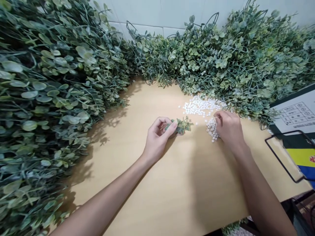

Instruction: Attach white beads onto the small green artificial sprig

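Forearms reach over the table. The left hand pinches a leafy sprig, its tip toward the beads on the table's far side. The right hand curls into them, fingers gathering; any grip is hidden. Foliage banks around, within easy reach.

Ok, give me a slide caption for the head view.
Left hand holds a leafy sprig; right hand rests on white beads among artificial foliage.

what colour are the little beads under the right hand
White: the small round beads lie scattered on the tan wooden table, clearest in the head view.
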